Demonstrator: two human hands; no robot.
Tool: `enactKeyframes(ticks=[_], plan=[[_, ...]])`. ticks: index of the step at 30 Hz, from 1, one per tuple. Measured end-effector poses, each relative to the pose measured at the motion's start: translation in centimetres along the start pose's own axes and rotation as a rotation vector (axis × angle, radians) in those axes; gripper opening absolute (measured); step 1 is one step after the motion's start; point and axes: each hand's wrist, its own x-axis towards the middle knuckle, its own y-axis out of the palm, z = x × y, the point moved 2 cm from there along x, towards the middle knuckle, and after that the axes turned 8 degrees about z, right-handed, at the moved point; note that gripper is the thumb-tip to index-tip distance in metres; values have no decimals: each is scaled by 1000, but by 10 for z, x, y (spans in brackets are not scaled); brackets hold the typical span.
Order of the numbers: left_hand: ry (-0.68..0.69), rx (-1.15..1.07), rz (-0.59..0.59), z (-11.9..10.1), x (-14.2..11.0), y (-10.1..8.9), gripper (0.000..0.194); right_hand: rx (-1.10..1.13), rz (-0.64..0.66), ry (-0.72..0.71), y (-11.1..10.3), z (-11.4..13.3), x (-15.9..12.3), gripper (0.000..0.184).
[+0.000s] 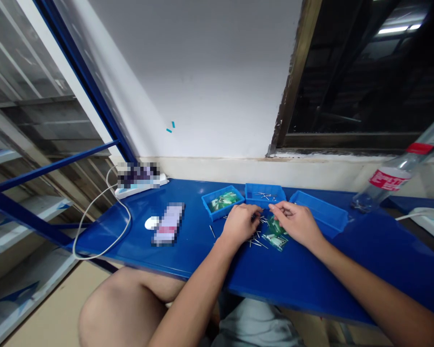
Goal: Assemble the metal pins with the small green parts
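What the fingers of the left hand (241, 224) and right hand (295, 222) held, if anything, was hidden, and the thin metal pins (256, 239) beneath them were too small to tell apart. At nine o'clock from the hands, a pale oblong object (168, 223) on the glossy blue tabletop (304, 284) was pixel-blurred, as was a dark rectangular box (138, 175) at ten o'clock, while a flat white plastic device (432, 224) at three o'clock ran off the right edge.

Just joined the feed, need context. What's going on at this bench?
A seated person has both bare hands over a blue bench. The left hand and right hand nearly meet above loose metal pins, beside small green parts. Behind them, the left tray holds green pieces, the middle tray holds more pins, and I can't see into the right tray.
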Motion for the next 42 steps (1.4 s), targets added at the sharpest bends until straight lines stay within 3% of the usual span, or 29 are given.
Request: enactKeyframes(ticks=[11,18,29,32,35,42], plan=[[-153,-657,-194,-3,2,-5,19,3,12,-75,6,2,-1,31],[-154,-996,-203,-9,3,-9,31,265,9,-77,15,-5,0,30],[-101,-886,-234,-8,5,-3,34,349,24,-57,20,-6,-1,32],[-95,-819,-163,-6,4,-1,40,381,6,-28,15,-6,0,27],[-121,-899,-72,-3,4,2,39,408,-25,18,10,-7,1,34],[-137,-1035,-158,2,5,-2,40,170,24,-22,13,-9,0,34]])
